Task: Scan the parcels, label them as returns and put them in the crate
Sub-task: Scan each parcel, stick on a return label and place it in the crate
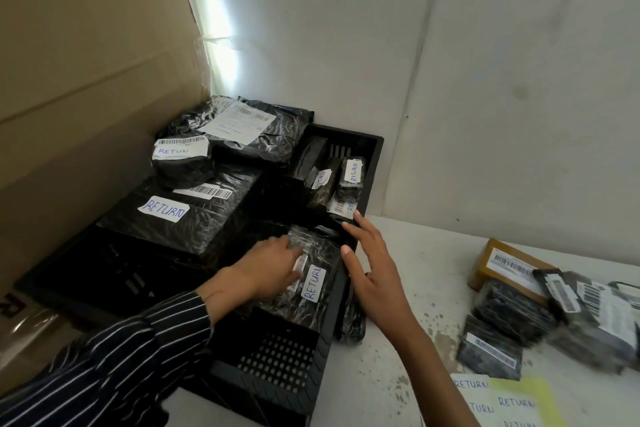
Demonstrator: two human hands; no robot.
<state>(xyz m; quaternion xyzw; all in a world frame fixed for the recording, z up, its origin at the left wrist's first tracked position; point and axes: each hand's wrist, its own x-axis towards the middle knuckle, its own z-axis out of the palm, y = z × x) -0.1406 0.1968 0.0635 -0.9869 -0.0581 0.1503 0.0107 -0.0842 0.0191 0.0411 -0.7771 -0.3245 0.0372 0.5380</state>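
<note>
Label sheet: a white sheet (479,395) at the near right edge of the surface (426,274), with "RETURN" handwritten in blue several times; a yellow sheet (535,388) lies just beside it.
Left hand: the left hand (273,267), on a striped sleeve (114,360), reaches into the crate and rests on the nearest parcel, fingers lying across the wrap beside its barcode sticker, gripping nothing.
Right hand: the right hand (374,274) is spread wide with straight fingers over the crate's right rim and holds nothing.
Nearest parcel: a parcel (325,250) in shiny black wrap lies inside the crate against its right wall, with a white sticker reading "RETURN".
Crate: a black plastic crate (277,364) with perforated walls, standing on the surface.
Waiting pile: black-wrapped parcels (512,319) with barcode stickers, heaped on the surface at right, touching a brown box (485,263) with a barcode label.
Large parcel: a wide flat parcel (194,229) marked "RETURN", with a barcode strip.
Small parcels: slim packs (351,173) in the crate's far right corner, each marked "RETURN".
Round parcel: a bundle (183,166) labelled "RETURN" under a barcode.
Far parcel: a bag (273,139) with a printed shipping label and a faint "RETURN".
Backdrop: a cardboard sheet (86,62) at left.
</note>
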